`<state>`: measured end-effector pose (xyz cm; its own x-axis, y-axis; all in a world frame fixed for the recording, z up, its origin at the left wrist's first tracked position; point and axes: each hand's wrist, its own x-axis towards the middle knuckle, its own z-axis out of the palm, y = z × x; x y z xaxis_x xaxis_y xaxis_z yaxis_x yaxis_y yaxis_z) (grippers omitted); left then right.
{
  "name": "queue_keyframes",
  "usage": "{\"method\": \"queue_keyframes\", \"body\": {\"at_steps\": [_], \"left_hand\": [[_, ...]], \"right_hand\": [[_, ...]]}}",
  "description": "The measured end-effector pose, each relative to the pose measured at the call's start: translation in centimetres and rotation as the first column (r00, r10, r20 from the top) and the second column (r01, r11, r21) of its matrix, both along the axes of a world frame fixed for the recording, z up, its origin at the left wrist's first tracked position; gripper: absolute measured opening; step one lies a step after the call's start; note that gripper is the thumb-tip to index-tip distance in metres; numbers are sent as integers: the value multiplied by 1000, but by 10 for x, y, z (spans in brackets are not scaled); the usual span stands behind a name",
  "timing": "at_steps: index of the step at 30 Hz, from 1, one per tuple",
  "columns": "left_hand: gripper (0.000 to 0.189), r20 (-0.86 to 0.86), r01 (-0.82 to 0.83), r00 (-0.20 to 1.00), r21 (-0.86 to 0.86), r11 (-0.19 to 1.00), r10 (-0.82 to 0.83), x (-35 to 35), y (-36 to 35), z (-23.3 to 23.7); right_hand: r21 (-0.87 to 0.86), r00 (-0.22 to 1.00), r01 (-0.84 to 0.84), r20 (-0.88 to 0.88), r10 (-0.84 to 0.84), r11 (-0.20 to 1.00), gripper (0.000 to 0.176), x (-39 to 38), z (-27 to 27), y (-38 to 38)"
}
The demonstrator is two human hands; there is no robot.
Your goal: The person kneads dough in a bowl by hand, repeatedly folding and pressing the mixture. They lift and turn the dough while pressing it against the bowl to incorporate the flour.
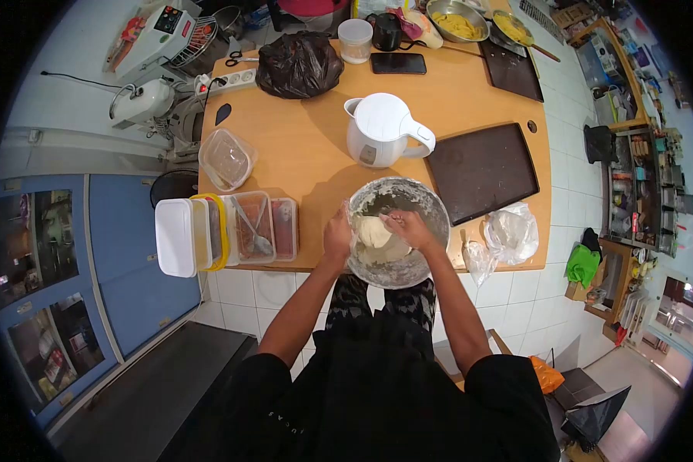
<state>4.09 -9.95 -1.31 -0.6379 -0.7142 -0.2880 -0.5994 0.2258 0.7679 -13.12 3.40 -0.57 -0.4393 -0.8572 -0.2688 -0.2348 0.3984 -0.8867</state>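
Observation:
A metal bowl (405, 269) smeared with flour or dough stands at the table's front edge. Inside it lies a pale lump of dough (374, 232). My left hand (337, 232) is closed on the bowl's left rim. My right hand (408, 228) reaches into the bowl, its fingers pinched at the right side of the dough. Just behind the bowl is a white electric kettle (379, 127), its handle toward the right.
Left of the bowl stand plastic containers (254, 227) and an open clear tub (228, 159). A dark baking tray (483, 171) and plastic bags (511, 232) lie to the right. Farther back are a black bag (300, 65), a jar (356, 41), a phone (398, 63) and pans (457, 23).

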Motion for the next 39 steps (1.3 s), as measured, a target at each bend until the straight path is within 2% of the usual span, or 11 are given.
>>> {"method": "queue_keyframes", "body": {"at_steps": [4,7,12,18,21,27,29,31,33,36,39], "left_hand": [[40,103,17,995,-113,993,-6,-2,-3,13],[37,139,13,990,-166,986,10,-4,-2,12],[37,232,4,972,-128,992,26,-7,-2,8],[36,153,82,987,-229,970,-48,-4,-1,14],[35,158,81,986,-220,972,-46,-6,1,14],[36,178,137,980,-267,954,-91,-5,-1,15],[36,175,134,980,-243,961,-93,-6,0,15],[36,182,134,979,-230,964,-93,-8,0,16],[36,201,144,975,-230,962,-98,-8,0,19],[38,198,108,979,-250,962,-59,-6,4,16],[41,186,72,982,-285,956,-18,-1,4,-6]], "right_hand": [[167,969,-244,-5,248,955,32,3,51,7],[126,929,-326,-141,343,937,40,35,45,30],[298,902,-164,-342,265,941,44,105,73,69],[243,772,-118,-587,243,963,41,118,71,79],[289,880,-188,-375,291,939,37,106,87,74],[153,941,-235,-211,264,960,37,80,46,65],[141,998,10,-64,-1,990,37,79,17,60],[228,979,182,-131,-155,957,35,74,3,52],[355,903,310,-400,-156,882,32,72,-2,43],[534,819,116,-529,224,838,25,81,2,29],[109,423,70,-903,69,992,21,80,18,28]]}}
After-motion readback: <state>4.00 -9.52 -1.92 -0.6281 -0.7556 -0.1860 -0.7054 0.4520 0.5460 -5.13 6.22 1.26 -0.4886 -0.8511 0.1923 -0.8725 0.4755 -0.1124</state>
